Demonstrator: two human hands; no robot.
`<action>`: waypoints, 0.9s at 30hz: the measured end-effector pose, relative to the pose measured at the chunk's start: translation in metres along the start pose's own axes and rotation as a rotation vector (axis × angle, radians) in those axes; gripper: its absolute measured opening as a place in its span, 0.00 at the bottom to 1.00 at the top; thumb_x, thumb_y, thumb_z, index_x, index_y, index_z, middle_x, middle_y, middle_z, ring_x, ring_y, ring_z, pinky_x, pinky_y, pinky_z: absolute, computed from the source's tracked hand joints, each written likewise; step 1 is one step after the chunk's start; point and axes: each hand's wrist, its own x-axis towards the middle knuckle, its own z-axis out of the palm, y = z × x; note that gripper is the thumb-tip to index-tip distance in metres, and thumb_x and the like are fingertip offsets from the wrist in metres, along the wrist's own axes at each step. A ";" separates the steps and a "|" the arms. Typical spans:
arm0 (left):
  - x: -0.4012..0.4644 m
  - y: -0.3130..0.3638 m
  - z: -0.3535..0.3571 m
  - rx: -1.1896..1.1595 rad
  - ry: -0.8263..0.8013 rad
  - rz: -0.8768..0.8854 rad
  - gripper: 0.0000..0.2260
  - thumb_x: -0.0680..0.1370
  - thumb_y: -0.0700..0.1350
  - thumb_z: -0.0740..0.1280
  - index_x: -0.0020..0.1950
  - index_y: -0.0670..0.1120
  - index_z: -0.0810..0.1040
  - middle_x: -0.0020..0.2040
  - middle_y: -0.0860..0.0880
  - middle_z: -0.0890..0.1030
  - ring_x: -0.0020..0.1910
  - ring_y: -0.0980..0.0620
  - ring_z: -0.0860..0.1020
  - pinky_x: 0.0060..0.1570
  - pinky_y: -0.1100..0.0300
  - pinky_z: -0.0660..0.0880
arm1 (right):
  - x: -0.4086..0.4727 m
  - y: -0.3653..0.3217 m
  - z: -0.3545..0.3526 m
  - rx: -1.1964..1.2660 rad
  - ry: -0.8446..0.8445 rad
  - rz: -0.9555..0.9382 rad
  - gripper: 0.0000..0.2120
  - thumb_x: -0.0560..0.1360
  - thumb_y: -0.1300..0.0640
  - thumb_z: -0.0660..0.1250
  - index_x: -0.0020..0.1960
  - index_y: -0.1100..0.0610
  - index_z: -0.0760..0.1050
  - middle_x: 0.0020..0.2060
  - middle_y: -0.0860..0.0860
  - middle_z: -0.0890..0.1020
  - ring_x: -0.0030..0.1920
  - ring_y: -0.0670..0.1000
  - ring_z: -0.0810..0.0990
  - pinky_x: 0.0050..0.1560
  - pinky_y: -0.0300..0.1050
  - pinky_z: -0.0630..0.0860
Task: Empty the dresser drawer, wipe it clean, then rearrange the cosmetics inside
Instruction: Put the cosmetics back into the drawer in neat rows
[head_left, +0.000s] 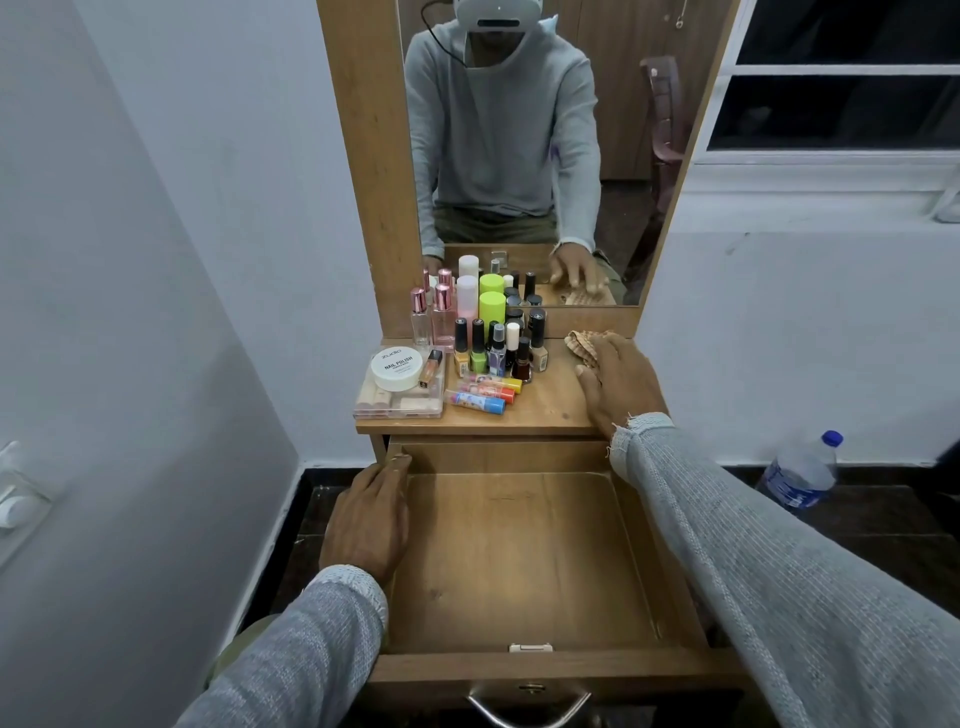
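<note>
The pulled-out wooden drawer (519, 561) is bare inside. On the wooden counter (545, 410) above stand clustered cosmetics bottles (493, 343). The left hand (366, 519) rests, fingers relaxed, on the drawer's left wall; the right hand (618, 384) lies spread on a beige patterned cloth (581, 344).

I see the wooden drawer (519, 561) pulled fully open, its inside bare. The cosmetics (483, 343) stand clustered on the dresser top (550, 410), toward its left and back edges: nail polish bottles upright, tubes lying flat, a white jar atop a clear case. A crumpled cloth (581, 345) lies at the back right corner.
</note>
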 end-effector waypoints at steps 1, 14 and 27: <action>0.001 -0.001 0.000 -0.001 -0.003 0.002 0.19 0.81 0.45 0.58 0.73 0.51 0.67 0.71 0.47 0.70 0.67 0.44 0.72 0.68 0.49 0.69 | 0.000 -0.004 -0.003 0.022 0.036 -0.021 0.20 0.78 0.53 0.63 0.67 0.59 0.70 0.64 0.57 0.73 0.65 0.57 0.71 0.66 0.52 0.67; 0.002 0.001 -0.011 0.138 0.103 0.186 0.22 0.67 0.36 0.77 0.58 0.47 0.79 0.49 0.46 0.83 0.47 0.45 0.81 0.48 0.49 0.80 | 0.043 -0.051 -0.031 0.088 -0.064 -0.094 0.14 0.76 0.57 0.66 0.61 0.54 0.75 0.57 0.54 0.77 0.58 0.55 0.75 0.60 0.52 0.73; 0.066 0.077 -0.077 -0.070 0.319 0.152 0.12 0.79 0.46 0.65 0.63 0.49 0.77 0.56 0.47 0.82 0.52 0.48 0.79 0.55 0.52 0.77 | 0.065 -0.053 -0.025 0.028 -0.137 -0.095 0.08 0.74 0.61 0.68 0.53 0.54 0.78 0.51 0.53 0.82 0.51 0.55 0.79 0.55 0.54 0.76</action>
